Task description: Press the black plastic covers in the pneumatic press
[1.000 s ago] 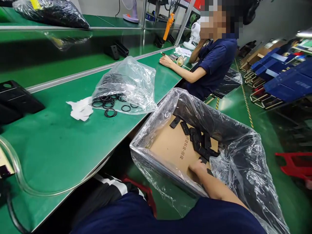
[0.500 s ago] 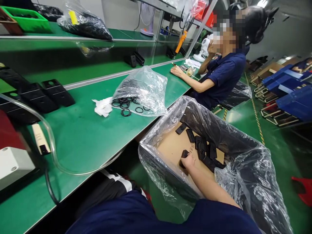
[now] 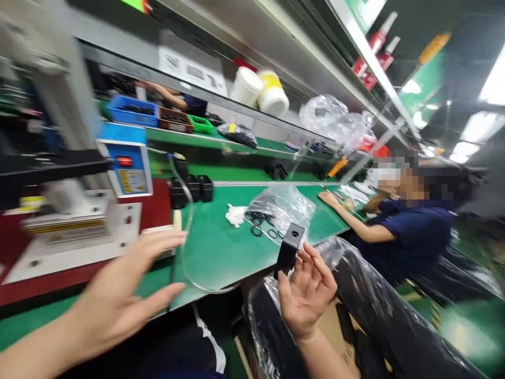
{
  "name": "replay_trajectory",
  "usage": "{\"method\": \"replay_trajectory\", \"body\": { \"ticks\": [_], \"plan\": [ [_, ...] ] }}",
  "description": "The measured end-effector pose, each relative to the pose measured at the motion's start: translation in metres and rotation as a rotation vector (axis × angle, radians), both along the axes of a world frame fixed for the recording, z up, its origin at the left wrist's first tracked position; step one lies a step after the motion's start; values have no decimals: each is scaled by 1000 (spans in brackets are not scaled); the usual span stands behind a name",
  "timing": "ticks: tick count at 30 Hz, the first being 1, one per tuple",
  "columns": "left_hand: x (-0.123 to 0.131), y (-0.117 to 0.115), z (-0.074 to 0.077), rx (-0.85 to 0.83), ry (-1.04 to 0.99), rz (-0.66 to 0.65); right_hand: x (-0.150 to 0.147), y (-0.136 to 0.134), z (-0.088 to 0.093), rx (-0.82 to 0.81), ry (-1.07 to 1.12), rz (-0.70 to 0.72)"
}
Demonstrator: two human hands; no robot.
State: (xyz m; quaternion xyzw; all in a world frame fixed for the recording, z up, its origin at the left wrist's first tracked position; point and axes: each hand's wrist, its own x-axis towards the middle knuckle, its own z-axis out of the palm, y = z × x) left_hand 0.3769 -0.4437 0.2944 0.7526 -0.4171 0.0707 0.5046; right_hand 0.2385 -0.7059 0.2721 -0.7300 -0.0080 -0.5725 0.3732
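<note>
A black rectangular block (image 3: 290, 247) with a round hole near its top end is held tilted in my right hand (image 3: 305, 289), between thumb and fingers, above the near edge of the green table (image 3: 221, 252). My left hand (image 3: 126, 284) is raised at the left with its fingers apart and nothing in it, in front of the red and white machine base (image 3: 90, 226). Below my right hand, a plastic-lined box (image 3: 394, 310) holds more black parts (image 3: 366, 350). A clear bag (image 3: 292, 205) with black rings (image 3: 256, 230) lies on the table beyond the block.
Several black blocks (image 3: 205, 188) stand at the table's back left, near a clear hose (image 3: 189, 221). A blue control box (image 3: 128, 160) sits on the machine. Coloured bins (image 3: 134, 118) line the shelf. At the right, another person (image 3: 414, 231) rests one hand on the table.
My right hand has come up out of the box with a black block. My left hand has come into view at the left. The view has swung left and up, showing the machine.
</note>
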Motion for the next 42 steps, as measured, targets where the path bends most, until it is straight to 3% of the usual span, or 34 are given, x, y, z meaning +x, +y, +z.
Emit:
{"method": "replay_trajectory", "body": {
  "ticks": [4, 7, 10, 13, 15, 19, 24, 34, 36, 39, 42],
  "plan": [
    [-13, -11, 19, -60, 163, -229, 40, 80, 6, 43, -21, 325],
    [-16, -6, 24, -153, 276, -425, 57, 123, 5, 68, -49, 498],
    [-17, 16, 20, -226, 363, -424, 69, 142, 0, -26, 13, 601],
    [-17, 41, 14, -248, 379, -269, 81, 147, -2, -197, 55, 593],
    [-17, 53, 13, -226, 334, -170, 86, 147, 0, -228, 50, 574],
    [-14, 63, 12, -144, 213, -5, 91, 147, 9, -93, 67, 625],
    [-10, 63, 6, -84, 161, 66, 95, 147, 16, -20, 253, 622],
    [-5, 83, 8, -196, 257, 276, 128, 137, 3, 80, 468, 738],
    [-10, 76, 1, -197, 289, 278, 134, 145, 7, 100, 477, 754],
    [-21, 61, -22, -196, 340, 144, 141, 159, 17, 2, 519, 790],
    [-27, 49, -44, -373, 424, 82, 145, 167, 25, -176, 586, 852]
  ]
}}
